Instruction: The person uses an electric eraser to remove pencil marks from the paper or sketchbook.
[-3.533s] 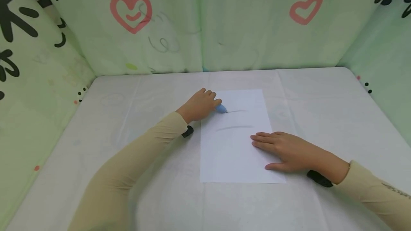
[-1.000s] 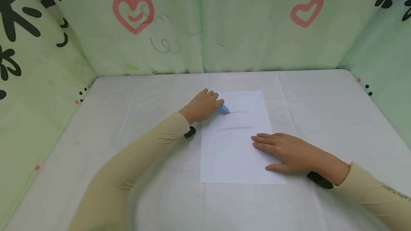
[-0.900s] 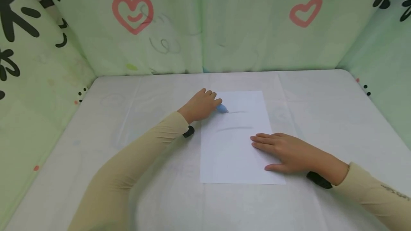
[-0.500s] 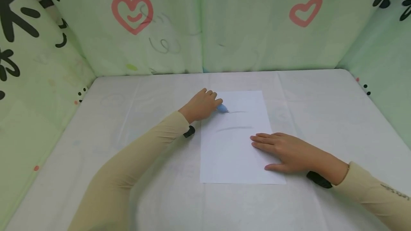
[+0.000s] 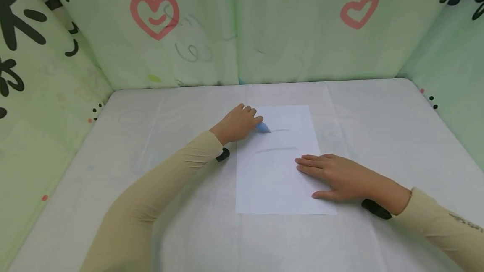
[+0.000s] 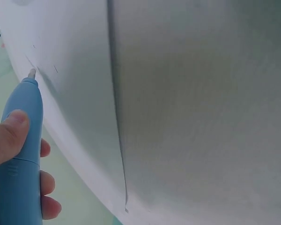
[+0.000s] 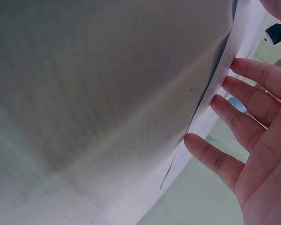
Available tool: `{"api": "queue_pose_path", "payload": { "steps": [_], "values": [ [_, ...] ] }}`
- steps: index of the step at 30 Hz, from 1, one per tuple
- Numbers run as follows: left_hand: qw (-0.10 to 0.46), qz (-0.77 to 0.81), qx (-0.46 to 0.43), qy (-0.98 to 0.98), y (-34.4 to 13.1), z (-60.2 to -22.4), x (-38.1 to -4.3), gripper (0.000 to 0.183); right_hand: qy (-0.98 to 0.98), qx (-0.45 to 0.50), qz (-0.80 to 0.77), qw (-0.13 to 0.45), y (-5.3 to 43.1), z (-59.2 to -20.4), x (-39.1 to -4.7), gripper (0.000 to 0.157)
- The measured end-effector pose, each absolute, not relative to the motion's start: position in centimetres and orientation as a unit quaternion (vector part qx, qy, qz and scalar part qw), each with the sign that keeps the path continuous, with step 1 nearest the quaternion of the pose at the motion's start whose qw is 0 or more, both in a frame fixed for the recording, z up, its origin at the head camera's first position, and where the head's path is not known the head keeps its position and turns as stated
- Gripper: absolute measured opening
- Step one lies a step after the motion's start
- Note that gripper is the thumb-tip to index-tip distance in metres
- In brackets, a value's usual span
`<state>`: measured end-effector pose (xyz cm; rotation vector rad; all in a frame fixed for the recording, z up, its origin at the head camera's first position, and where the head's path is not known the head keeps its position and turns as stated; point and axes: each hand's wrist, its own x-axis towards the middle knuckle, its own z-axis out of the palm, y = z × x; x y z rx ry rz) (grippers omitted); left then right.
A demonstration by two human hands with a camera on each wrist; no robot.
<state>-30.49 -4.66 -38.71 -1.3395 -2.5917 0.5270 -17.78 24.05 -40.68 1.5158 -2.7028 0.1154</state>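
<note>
My left hand [image 5: 238, 123] grips a thick blue electric eraser [image 6: 25, 136], with the thumb on its side and the fingers curled round it. Its small pale tip [image 6: 32, 73] is at the left end of a faint grey line [image 5: 280, 130] on a white sheet of paper [image 5: 272, 188]. A second, longer grey line [image 5: 277, 150] runs lower on the sheet. My right hand [image 5: 336, 176] lies flat with straight fingers across the sheet's right edge. In the right wrist view, its fingertips [image 7: 193, 140] touch the paper.
A white cloth [image 5: 181, 238] covers the table under the sheet. Green curtains [image 5: 280, 32] with red hearts and black marks enclose the back and sides. A dark band [image 5: 223, 155] sits at the left wrist, another dark piece [image 5: 376, 209] under the right.
The eraser's tip has shifted slightly left and right along the upper line's left end. My right hand keeps its place on the sheet. The head view has tilted a little.
</note>
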Motion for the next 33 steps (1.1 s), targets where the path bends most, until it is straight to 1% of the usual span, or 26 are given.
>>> {"api": "queue_pose_path", "payload": {
  "steps": [6,15,23,33],
  "values": [
    [0.093,0.186,-0.445,-0.871,-4.61,-38.62,-30.47,0.019,-0.868,0.494,0.036,0.029,24.03,-40.80,-17.89,0.058],
    [0.080,0.191,-0.441,-0.873,-4.89,-38.58,-30.44,0.020,-0.868,0.494,0.033,0.032,24.07,-40.85,-17.92,0.058],
    [0.098,0.184,-0.445,-0.871,-4.75,-38.55,-30.43,0.018,-0.868,0.493,0.036,0.036,24.13,-40.93,-17.93,0.058],
    [0.069,0.176,-0.441,-0.877,-4.62,-38.59,-30.53,0.021,-0.870,0.491,0.037,0.022,24.20,-41.03,-17.97,0.059]
  ]
}}
